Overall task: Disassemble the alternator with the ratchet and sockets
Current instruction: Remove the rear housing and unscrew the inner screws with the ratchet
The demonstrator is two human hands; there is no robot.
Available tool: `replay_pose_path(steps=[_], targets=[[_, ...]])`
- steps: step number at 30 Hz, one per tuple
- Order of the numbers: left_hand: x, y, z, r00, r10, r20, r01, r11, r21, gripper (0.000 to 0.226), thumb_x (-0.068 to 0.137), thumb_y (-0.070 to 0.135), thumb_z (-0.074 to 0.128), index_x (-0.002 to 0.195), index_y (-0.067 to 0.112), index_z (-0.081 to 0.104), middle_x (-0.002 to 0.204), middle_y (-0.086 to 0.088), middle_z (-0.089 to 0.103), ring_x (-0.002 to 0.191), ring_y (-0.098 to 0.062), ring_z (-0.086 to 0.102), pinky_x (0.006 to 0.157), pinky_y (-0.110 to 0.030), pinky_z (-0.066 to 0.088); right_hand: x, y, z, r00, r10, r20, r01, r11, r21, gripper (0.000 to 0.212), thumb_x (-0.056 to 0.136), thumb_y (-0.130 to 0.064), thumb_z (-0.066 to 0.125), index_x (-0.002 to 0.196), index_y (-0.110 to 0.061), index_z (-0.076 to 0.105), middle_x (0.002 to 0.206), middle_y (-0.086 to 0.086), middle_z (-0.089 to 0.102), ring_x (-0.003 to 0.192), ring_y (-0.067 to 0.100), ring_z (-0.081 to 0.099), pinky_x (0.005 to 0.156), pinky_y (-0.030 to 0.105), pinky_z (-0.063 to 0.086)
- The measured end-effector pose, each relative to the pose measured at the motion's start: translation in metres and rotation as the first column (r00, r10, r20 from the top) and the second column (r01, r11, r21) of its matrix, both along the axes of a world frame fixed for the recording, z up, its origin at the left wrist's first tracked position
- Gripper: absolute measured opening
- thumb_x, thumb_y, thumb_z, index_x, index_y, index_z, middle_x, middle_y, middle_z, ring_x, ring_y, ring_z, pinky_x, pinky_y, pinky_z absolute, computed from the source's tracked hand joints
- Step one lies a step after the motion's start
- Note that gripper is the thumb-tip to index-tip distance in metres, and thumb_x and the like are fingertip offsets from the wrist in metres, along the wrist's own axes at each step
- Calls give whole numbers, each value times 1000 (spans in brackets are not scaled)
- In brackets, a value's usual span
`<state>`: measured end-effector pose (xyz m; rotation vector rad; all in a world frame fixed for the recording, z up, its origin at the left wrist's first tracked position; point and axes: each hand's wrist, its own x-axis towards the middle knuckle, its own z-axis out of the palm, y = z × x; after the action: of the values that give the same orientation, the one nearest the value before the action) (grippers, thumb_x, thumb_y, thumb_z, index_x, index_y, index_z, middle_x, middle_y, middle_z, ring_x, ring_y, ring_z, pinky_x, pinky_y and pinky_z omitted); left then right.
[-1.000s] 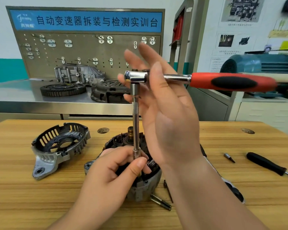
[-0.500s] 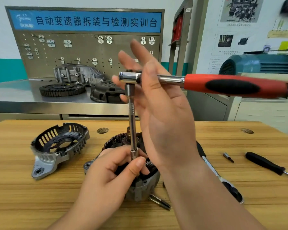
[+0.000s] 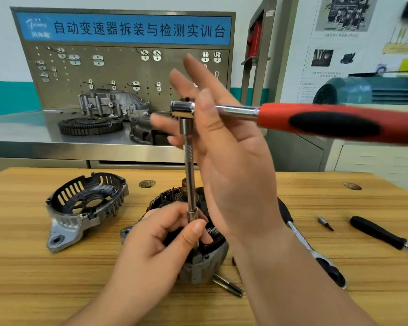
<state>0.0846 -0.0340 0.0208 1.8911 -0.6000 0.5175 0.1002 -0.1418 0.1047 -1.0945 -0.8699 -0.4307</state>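
Observation:
The alternator body stands on the wooden table with its windings showing on top. A chrome extension bar rises straight up from it to the head of a ratchet with a red and black handle, which points right. My left hand pinches the bar's lower end just above the alternator. My right hand holds the ratchet's shank beside the head, thumb in front and fingers stretched out behind. The removed end cover lies to the left.
A second ratchet lies right of the alternator, partly under my right forearm. Two long bolts lie at the alternator's front. A small bit and a black screwdriver lie at the right. Behind is a steel bench with gearbox parts.
The ratchet head and the top of the bar have shifted a little to the left, and the handle's far end has dipped slightly. Both hands keep their hold.

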Motion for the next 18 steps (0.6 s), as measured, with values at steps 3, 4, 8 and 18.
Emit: replay_pose_path(steps=[3,4,8,18], targets=[[-1,-1,1,999,1,49,-2,1000,18,28,82,51,45,104,44,62,90,23,70,95,-6,62,82,-36,44,1,-2,-3,975,147,-167,-142,989,45,34,96,-38,37,120,-23,55,107,3,72,75,19,71,100,45,49],[-1,-2,1,997,4,72,-7,999,34,28,83,49,45,105,44,61,90,24,70,95,-4,61,80,-34,42,1,-3,-3,965,167,-201,-161,986,47,36,95,-42,36,119,-21,55,104,6,73,73,20,70,100,43,49],[0,0,-2,1000,-19,21,19,1000,-1,26,79,50,48,94,39,65,80,12,71,89,-19,62,82,-47,46,-1,-4,0,987,88,-134,-90,996,-12,31,93,-32,46,118,-22,61,114,12,69,90,17,67,87,29,51],[0,0,0,1000,-22,2,22,999,-27,26,81,52,48,91,37,66,84,14,72,90,-19,63,84,-47,47,3,-9,2,948,222,-230,-245,967,-77,35,95,-38,38,118,-24,60,107,5,72,74,20,69,74,29,52]])
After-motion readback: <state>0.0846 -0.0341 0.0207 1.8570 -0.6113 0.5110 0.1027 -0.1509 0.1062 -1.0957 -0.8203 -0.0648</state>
